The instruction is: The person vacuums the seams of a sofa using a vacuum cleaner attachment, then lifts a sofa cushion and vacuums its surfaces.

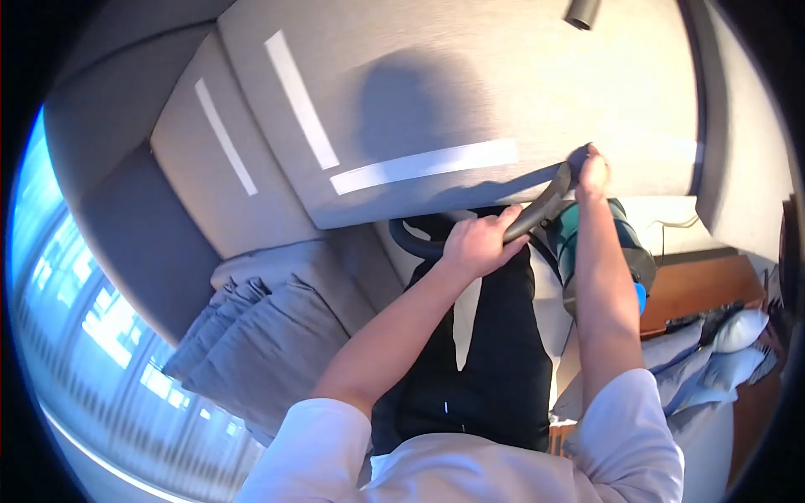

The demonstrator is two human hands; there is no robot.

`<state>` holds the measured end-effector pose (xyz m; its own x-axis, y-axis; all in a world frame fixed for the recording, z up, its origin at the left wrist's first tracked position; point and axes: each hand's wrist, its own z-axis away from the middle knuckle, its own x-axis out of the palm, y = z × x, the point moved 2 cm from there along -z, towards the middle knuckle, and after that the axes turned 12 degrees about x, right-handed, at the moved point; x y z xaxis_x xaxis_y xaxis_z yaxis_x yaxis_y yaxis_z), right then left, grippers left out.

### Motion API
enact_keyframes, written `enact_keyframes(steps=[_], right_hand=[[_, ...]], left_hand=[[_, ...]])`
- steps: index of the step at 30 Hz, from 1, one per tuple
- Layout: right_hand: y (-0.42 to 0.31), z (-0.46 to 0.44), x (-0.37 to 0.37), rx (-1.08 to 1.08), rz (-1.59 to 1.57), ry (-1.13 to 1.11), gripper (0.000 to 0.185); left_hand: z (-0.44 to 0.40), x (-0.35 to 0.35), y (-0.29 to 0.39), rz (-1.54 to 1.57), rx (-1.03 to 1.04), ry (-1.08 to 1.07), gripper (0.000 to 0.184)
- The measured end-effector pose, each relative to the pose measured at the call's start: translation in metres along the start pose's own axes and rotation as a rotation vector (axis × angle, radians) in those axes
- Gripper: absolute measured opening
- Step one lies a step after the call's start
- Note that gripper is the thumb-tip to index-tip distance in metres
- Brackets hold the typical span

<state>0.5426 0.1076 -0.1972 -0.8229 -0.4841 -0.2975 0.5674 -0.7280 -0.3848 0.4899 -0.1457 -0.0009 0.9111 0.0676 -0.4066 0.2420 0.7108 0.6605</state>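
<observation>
Before the beige padded fabric sofa [579, 84] is the green cylindrical machine [567, 241], right of the crumpled grey fabric bundle [260, 339].

Handle [537, 215] smooth matt plastic; sofa seat [587, 92] matt cloth; canister [566, 239] perhaps glossy plastic

Dark curved tube [543, 208], slanting up to the right, black hose [407, 241] looping at left

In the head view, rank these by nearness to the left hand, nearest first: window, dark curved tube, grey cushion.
1. Dark curved tube: gripped by the left hand.
2. Grey cushion: to its left.
3. Window: far left.
</observation>
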Motion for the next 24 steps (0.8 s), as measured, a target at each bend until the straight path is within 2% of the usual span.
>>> enact_keyframes(steps=[1,2,3,5,6,7,8,9,10,12,13,14,16,18,19,20,21,22,23,24], right_hand=[[-0.008,0.011,0.005,-0.078,0.153,0.071,0.051],[-0.011,0.019,0.007,-0.158,0.308,0.153,0.061],[-0.008,0.020,0.012,-0.171,0.322,0.157,0.061],[-0.006,0.020,0.020,-0.154,0.858,0.727,0.083],[0.001,0.029,0.025,-0.231,0.895,0.716,0.096],[0.010,0.051,0.033,-0.331,0.920,0.684,0.095],[0.021,0.073,0.050,-0.433,0.946,0.644,0.093],[0.040,0.085,0.070,-0.464,0.905,0.644,0.097],[0.070,0.077,0.085,-0.530,0.999,0.686,0.099],[0.107,0.118,0.132,-0.614,0.940,0.553,0.100],[0.127,0.137,0.153,-0.630,0.978,0.516,0.099],[0.146,0.154,0.173,-0.653,1.012,0.477,0.097],[0.170,0.175,0.193,-0.733,1.035,0.408,0.097],[0.177,0.190,0.203,-0.632,1.170,0.332,0.096],[0.182,0.183,0.204,-0.664,1.203,0.366,0.097],[0.188,0.176,0.206,-0.694,1.212,0.353,0.097],[0.192,0.176,0.205,-0.739,1.291,0.352,0.098],[0.196,0.179,0.202,-0.784,1.373,0.356,0.100],[0.202,0.190,0.204,-0.868,1.417,0.278,0.105],[0.209,0.203,0.209,-0.885,1.427,0.286,0.105]], left_hand=[[0.018,0.001,-0.015,0.029,-0.030,0.056,0.058],[0.042,-0.006,-0.031,0.076,-0.144,0.043,0.058],[0.069,-0.007,-0.053,0.096,-0.249,0.077,0.060],[0.135,-0.015,-0.094,0.266,-0.487,0.216,0.060],[0.172,0.008,-0.137,0.301,-0.614,0.445,0.061],[0.209,0.031,-0.178,0.338,-0.709,0.701,0.062],[0.231,0.004,-0.176,0.540,-0.875,0.769,0.064],[0.257,0.019,-0.213,0.619,-0.815,0.913,0.065],[0.260,0.024,-0.213,0.640,-0.826,0.926,0.065],[0.241,0.026,-0.196,0.528,-0.874,0.918,0.070],[0.223,0.047,-0.192,0.139,-0.800,0.914,0.072],[0.204,0.012,-0.145,0.552,-0.902,0.673,0.070],[0.174,0.036,-0.119,0.452,-0.514,0.559,0.065],[0.182,0.029,-0.133,0.538,-0.484,0.623,0.065],[0.185,0.021,-0.143,0.596,-0.445,0.656,0.064],[0.197,0.011,-0.163,0.516,-0.587,0.681,0.065],[0.207,-0.002,-0.195,0.440,-0.611,0.884,0.065],[0.218,-0.028,-0.222,0.362,-0.652,0.944,0.064],[0.225,-0.056,-0.245,0.443,-0.605,0.934,0.062],[0.226,-0.062,-0.259,0.352,-0.562,0.940,0.060]])
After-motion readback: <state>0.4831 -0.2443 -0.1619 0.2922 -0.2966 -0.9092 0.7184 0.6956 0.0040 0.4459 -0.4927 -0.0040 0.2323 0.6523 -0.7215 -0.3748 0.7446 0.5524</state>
